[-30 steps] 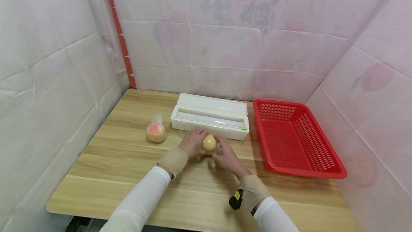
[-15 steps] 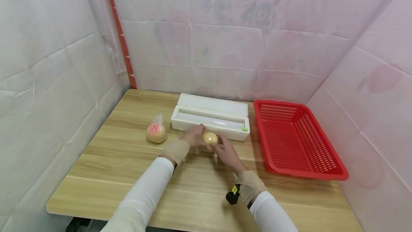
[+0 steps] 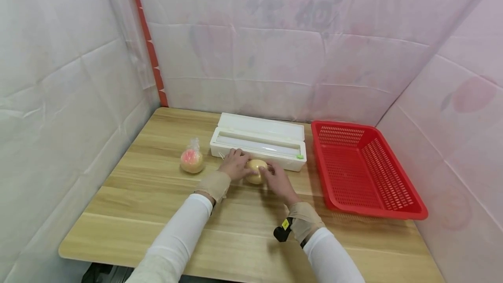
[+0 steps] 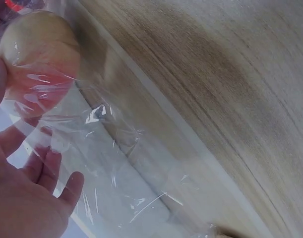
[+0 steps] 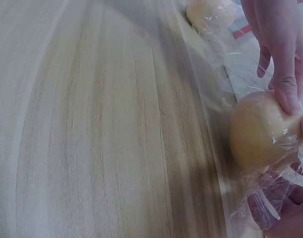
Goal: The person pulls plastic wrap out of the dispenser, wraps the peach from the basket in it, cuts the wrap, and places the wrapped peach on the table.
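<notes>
A yellow and pink peach (image 3: 256, 172), loosely wrapped in clear cling film (image 4: 99, 115), is between the two hands near the front of a long white cling film box (image 3: 257, 143). My left hand (image 3: 235, 166) grips the peach, its thumb pressed against the skin and its other fingers spread behind the film in the left wrist view. My right hand (image 3: 278, 182) holds the other side; in the right wrist view its curled fingers (image 5: 263, 210) gather film at the peach. The box's lid stands open, showing the roll inside.
Another peach (image 3: 191, 160), bagged in film with a twisted top, sits on the wooden table (image 3: 129, 204) to the left. A red perforated basket (image 3: 328, 187) stands on the right. White cloth walls (image 3: 271, 56) enclose the back and sides.
Both hands have stayed at the peach, shifting their fingers on it. The peach has turned slightly, and the right wrist has moved a little up and left.
</notes>
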Action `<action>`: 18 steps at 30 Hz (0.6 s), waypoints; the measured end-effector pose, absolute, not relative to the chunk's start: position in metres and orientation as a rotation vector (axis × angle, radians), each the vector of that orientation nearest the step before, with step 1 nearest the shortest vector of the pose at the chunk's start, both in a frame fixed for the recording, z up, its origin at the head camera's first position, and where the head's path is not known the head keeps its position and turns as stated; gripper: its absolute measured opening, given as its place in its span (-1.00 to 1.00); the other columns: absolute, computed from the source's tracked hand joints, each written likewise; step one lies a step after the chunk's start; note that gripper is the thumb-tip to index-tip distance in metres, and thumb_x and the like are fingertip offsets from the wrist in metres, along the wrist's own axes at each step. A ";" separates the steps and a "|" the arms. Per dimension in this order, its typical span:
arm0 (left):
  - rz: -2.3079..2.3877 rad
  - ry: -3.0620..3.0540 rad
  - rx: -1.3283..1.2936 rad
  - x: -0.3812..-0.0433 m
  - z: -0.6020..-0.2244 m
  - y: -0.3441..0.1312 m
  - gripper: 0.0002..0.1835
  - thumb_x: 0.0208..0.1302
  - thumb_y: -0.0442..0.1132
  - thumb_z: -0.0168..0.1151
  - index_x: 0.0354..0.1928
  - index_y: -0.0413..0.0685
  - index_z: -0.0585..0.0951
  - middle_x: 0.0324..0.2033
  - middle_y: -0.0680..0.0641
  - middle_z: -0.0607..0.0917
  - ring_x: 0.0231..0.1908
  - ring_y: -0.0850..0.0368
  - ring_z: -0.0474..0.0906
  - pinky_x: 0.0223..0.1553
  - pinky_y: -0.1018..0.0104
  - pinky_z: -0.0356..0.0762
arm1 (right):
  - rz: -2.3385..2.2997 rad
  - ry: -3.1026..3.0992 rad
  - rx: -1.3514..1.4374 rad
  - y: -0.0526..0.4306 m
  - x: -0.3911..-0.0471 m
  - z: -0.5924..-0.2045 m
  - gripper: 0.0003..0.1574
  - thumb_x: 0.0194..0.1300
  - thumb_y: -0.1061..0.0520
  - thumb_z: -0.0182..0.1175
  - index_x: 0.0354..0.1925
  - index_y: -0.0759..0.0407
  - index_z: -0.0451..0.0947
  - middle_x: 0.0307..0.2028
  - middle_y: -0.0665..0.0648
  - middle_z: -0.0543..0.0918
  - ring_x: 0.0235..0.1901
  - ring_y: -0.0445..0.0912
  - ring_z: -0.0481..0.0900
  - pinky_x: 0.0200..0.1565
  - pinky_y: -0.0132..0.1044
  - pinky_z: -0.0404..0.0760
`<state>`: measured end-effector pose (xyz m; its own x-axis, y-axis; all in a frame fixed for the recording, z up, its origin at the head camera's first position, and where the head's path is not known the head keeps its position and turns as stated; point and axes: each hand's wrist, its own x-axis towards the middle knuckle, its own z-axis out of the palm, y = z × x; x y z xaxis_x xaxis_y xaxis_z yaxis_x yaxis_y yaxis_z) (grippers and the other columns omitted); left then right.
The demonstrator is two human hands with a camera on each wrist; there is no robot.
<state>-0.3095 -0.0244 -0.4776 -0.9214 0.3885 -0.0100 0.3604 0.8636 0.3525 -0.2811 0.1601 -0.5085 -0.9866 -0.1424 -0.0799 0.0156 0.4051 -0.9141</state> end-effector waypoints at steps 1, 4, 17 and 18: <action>0.524 2.949 0.578 -0.310 -0.478 -0.024 -0.34 0.24 0.26 0.24 0.22 -0.04 0.55 0.17 -0.21 0.49 0.21 -0.18 0.32 0.27 -0.07 0.35 | -1.635 2.509 -0.114 0.160 -0.281 -0.509 -0.39 0.49 -0.15 0.05 0.33 0.13 0.39 0.23 0.32 0.55 0.22 0.20 0.52 0.22 0.15 0.51; 0.464 2.958 0.550 -0.309 -0.480 -0.022 -0.34 0.25 0.28 0.19 0.24 0.01 0.54 0.16 -0.21 0.50 0.22 -0.17 0.32 0.28 -0.07 0.35 | -1.630 2.515 -0.082 0.159 -0.281 -0.511 -0.37 0.48 -0.16 0.05 0.33 0.15 0.38 0.20 0.31 0.57 0.20 0.18 0.54 0.20 0.12 0.52; 0.722 2.955 0.558 -0.300 -0.503 -0.025 -0.20 0.25 0.26 0.25 0.36 -0.11 0.36 0.30 -0.23 0.47 0.32 -0.24 0.31 0.35 -0.12 0.29 | -1.637 2.560 -0.046 0.161 -0.269 -0.515 -0.30 0.46 -0.17 0.09 0.37 0.18 0.28 0.24 0.31 0.50 0.23 0.18 0.49 0.24 0.11 0.49; 0.730 2.954 0.561 -0.300 -0.502 -0.026 -0.18 0.22 0.26 0.27 0.36 -0.11 0.36 0.29 -0.23 0.47 0.32 -0.24 0.32 0.34 -0.12 0.30 | -1.634 2.574 -0.053 0.163 -0.267 -0.515 -0.32 0.47 -0.16 0.08 0.37 0.17 0.29 0.25 0.30 0.50 0.23 0.18 0.50 0.24 0.11 0.50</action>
